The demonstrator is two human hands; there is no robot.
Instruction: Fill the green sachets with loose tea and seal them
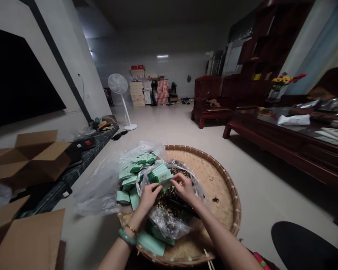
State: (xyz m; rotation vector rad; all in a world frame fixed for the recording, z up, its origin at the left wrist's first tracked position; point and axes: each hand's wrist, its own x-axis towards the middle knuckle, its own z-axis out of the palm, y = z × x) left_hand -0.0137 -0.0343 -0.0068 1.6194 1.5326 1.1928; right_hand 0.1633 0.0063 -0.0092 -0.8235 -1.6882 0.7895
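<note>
Between my two hands is a small light-green packet. My left hand pinches its left end, and my right hand pinches the right end with thumb and fingers. Just behind it, more green packets stand in a row. Below my hands, a clear plastic bag lies spread, holding dark and pale dried bits. A dark object in the bag, partly under my right hand, is too shadowed to name. To the left, a heap of green packets rests on clear plastic. Everything sits on a round woven bamboo tray.
Open cardboard boxes stand at the left. A white standing fan is farther back. At the right is a low dark wooden table, with a dark stool nearer me. Green sheets lie at the tray's front edge.
</note>
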